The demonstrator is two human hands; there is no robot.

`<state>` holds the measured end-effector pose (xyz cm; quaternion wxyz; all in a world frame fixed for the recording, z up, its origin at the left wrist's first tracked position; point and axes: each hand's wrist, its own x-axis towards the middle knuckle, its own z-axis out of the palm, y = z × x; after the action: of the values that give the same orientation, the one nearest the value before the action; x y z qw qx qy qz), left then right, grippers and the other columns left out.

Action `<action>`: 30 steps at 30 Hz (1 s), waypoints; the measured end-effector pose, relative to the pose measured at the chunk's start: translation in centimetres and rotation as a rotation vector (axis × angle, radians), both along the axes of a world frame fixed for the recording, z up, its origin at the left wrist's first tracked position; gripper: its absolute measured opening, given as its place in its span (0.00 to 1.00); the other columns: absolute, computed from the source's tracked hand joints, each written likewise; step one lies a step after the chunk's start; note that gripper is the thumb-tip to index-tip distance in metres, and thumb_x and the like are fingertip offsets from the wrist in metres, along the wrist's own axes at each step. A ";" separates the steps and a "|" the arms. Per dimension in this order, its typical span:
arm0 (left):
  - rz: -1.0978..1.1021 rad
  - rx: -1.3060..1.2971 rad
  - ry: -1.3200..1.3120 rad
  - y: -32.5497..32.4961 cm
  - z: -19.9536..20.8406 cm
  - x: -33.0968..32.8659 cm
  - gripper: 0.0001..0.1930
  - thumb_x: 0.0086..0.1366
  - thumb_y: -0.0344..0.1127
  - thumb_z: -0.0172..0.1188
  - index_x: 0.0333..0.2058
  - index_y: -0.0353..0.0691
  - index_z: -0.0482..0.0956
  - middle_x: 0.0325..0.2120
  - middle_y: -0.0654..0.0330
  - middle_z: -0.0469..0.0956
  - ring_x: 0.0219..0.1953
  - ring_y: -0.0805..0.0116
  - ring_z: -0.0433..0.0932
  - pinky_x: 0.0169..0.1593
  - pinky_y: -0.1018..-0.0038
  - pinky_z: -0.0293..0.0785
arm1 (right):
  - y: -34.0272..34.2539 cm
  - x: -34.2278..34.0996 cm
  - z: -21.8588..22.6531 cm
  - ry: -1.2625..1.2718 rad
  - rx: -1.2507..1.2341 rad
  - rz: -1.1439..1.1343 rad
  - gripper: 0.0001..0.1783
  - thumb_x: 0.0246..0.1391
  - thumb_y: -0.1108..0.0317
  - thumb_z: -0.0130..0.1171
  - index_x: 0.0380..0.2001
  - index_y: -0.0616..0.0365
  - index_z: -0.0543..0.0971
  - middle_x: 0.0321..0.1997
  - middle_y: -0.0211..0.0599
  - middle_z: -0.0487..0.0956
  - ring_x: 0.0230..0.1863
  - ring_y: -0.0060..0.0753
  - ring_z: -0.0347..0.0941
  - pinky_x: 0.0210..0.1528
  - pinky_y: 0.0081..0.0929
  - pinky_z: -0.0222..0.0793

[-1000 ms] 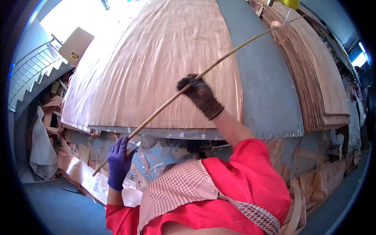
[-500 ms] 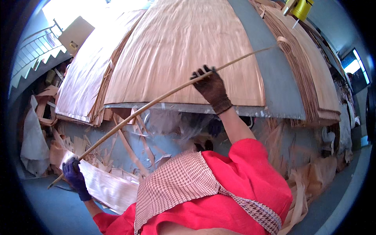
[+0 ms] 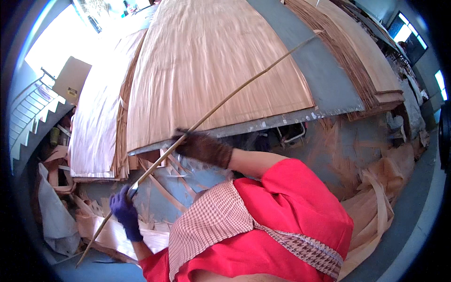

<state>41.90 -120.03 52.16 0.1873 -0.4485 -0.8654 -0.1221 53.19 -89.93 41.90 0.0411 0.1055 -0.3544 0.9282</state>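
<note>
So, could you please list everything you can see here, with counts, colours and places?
long thin stick: one, pale tan, slanting from lower left across the top sheet to upper right, gripped by both hands
veneer sheet: one on top, light brown, lying on the grey table
grey table: one, grey, its edge running across the middle
veneer stacks: several, brown, right of the table; another pale stack at left
veneer scraps: many, tan, on the floor below and right
cardboard box: one, brown, upper left
stairs: one flight, white, far left
left hand: purple glove, low on the stick
right hand: dark brown glove, higher on the stick
</note>
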 end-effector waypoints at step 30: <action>0.211 0.146 0.076 -33.9 2.1 -28.4 0.07 0.53 0.29 0.53 0.31 0.35 0.75 0.30 0.55 0.75 0.34 0.59 0.73 0.40 0.70 0.67 | -3.8 -9.4 2.7 -0.269 -0.578 -0.531 0.10 0.54 0.63 0.44 0.36 0.55 0.69 0.30 0.39 0.73 0.35 0.38 0.70 0.41 0.35 0.69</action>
<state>13.48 -153.94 54.23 0.2639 -0.3442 -0.8889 -0.1475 43.76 -93.77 44.63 0.2604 -0.1275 -0.0964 0.9522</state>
